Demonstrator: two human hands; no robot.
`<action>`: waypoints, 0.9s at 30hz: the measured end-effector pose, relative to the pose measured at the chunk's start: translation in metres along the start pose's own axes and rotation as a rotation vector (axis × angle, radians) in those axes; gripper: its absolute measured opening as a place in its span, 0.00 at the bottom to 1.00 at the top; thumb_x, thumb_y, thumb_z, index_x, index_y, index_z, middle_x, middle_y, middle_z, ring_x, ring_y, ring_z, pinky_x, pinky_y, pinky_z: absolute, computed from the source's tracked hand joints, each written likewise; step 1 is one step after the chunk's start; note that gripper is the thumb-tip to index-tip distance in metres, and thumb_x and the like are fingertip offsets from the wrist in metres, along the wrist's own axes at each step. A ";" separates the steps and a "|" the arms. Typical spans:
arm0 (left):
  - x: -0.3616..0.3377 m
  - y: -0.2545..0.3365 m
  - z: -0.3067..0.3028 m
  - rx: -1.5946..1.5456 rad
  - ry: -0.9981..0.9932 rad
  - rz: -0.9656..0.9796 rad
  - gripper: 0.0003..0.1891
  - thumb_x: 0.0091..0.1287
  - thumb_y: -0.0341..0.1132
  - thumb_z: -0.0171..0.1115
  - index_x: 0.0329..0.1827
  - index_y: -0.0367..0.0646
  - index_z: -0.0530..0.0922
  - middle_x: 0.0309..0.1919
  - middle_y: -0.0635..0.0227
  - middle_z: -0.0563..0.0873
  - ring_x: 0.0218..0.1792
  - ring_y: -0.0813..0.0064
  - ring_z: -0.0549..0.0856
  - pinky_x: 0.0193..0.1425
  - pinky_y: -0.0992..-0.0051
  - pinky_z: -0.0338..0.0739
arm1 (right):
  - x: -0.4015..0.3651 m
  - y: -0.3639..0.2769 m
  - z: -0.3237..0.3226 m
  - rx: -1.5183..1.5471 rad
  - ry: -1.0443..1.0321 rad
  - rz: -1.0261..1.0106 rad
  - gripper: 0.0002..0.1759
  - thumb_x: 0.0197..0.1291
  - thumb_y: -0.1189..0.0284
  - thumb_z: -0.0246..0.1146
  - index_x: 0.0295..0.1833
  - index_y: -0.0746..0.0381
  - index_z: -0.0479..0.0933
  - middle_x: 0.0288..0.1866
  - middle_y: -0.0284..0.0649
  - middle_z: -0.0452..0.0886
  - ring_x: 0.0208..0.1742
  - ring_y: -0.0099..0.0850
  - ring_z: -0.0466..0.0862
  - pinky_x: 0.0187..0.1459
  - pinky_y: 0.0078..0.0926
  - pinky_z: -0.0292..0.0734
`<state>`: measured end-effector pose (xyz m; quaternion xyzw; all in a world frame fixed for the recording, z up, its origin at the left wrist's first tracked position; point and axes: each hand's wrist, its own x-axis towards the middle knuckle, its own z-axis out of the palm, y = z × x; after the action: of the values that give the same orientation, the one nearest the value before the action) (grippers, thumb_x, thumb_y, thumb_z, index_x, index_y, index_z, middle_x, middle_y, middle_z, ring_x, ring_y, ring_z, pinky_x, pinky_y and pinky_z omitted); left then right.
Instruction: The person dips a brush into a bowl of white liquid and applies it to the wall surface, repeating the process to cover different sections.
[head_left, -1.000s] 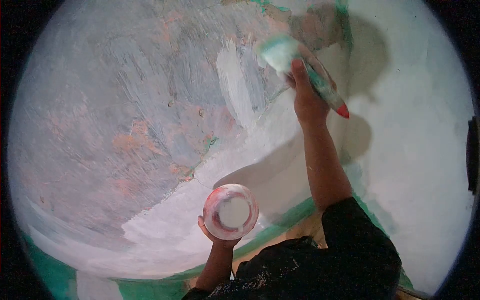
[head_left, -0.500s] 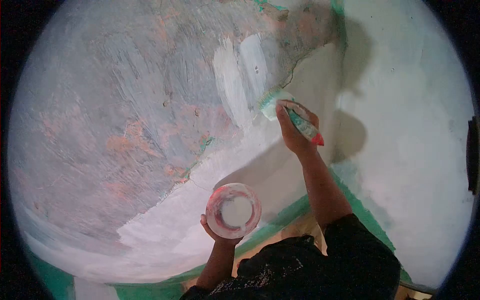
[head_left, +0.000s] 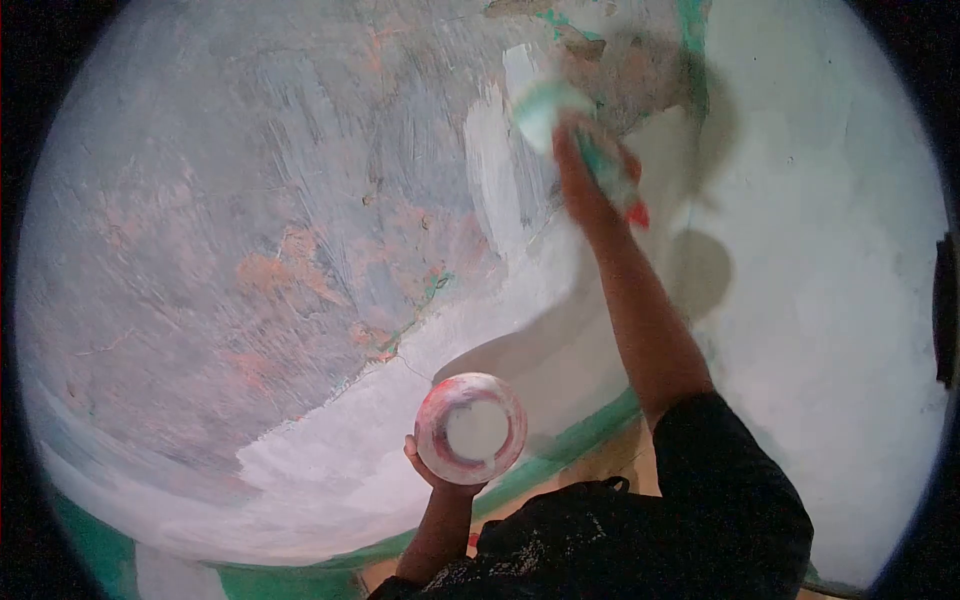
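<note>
My right hand (head_left: 595,165) is closed around a wide paintbrush (head_left: 545,112), whose handle is green with a red end. Its pale, green-tinted head lies against the grey, patchy wall (head_left: 330,150), by fresh white strokes (head_left: 490,170); brush and hand are blurred by motion. Lower down, my left hand (head_left: 440,473) grips a round bowl (head_left: 428,410) from beneath and the side, with the thumb showing at its left. The bowl's rim is smeared white and red, and white paint (head_left: 477,430) sits inside.
Whitened wall (head_left: 330,440) curves below the grey part, edged by a green band (head_left: 570,440). A pale wall (head_left: 820,300) meets it in a corner at the right. Cracks and chipped plaster (head_left: 580,45) show near the top.
My right hand has carried the brush upward along the wall, with the arm stretched further. The left hand and bowl stay nearly in place, while the view has shifted slightly.
</note>
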<state>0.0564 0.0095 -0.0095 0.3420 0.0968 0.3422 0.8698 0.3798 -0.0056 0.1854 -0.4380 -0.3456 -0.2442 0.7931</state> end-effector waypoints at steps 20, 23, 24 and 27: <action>-0.006 0.002 0.000 -0.092 -0.021 0.001 0.46 0.56 0.74 0.40 0.71 0.50 0.60 0.68 0.58 0.65 0.67 0.54 0.66 0.67 0.49 0.64 | 0.077 -0.050 0.051 0.159 -0.043 -0.120 0.20 0.61 0.56 0.62 0.46 0.62 0.79 0.38 0.37 0.82 0.40 0.32 0.81 0.46 0.31 0.75; -0.011 0.002 -0.005 -0.122 -0.017 0.014 0.46 0.56 0.74 0.39 0.71 0.51 0.60 0.68 0.59 0.65 0.67 0.54 0.66 0.67 0.49 0.64 | 0.039 -0.031 0.036 0.310 -0.157 0.202 0.18 0.60 0.60 0.65 0.48 0.63 0.78 0.40 0.38 0.82 0.41 0.26 0.79 0.45 0.25 0.75; -0.012 0.002 -0.008 -0.132 -0.011 0.021 0.46 0.56 0.74 0.39 0.71 0.52 0.60 0.68 0.59 0.65 0.67 0.54 0.66 0.67 0.48 0.64 | 0.014 -0.020 0.025 0.145 -0.121 0.165 0.15 0.60 0.65 0.65 0.47 0.64 0.79 0.38 0.37 0.82 0.38 0.23 0.80 0.39 0.23 0.76; -0.013 0.001 -0.013 -0.175 0.018 0.053 0.45 0.56 0.74 0.39 0.71 0.54 0.60 0.68 0.59 0.65 0.67 0.54 0.66 0.67 0.48 0.63 | -0.071 0.026 -0.019 -0.255 -0.117 0.093 0.12 0.59 0.74 0.64 0.47 0.67 0.80 0.35 0.35 0.83 0.33 0.18 0.80 0.33 0.19 0.76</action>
<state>0.0406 0.0083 -0.0198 0.2642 0.0652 0.3754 0.8860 0.3584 -0.0033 0.1104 -0.5642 -0.3367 -0.2232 0.7201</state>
